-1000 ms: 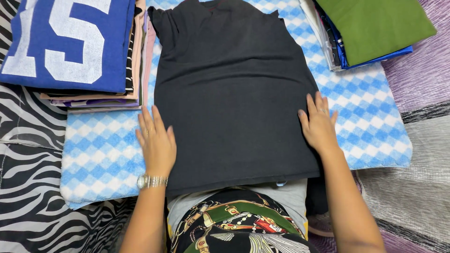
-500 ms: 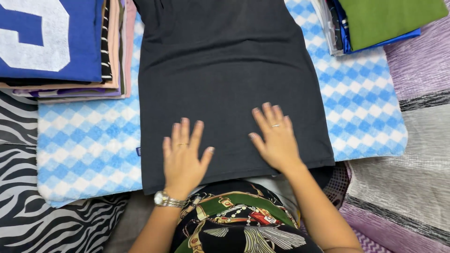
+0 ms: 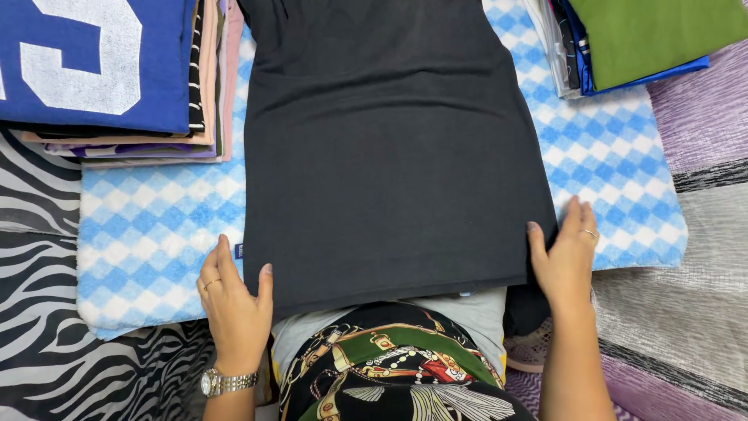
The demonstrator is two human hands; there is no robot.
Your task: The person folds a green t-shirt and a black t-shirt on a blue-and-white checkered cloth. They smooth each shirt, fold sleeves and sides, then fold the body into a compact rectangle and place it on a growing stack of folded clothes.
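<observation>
Dark grey folded cotton shirt (image 3: 389, 148) laid flat on blue-and-white checked towel (image 3: 156, 234); left hand (image 3: 234, 308) and right hand (image 3: 565, 261) set at its near corners — fingers loosely open, thumbs on cloth, nothing clenched; folded clothes stack with blue top (image 3: 117, 78) just left, green-topped pile (image 3: 639, 39) at right.

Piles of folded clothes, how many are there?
2. One pile with a blue shirt on top sits at the upper left; one with a green top at the upper right. Both run past the picture's edge.
</observation>
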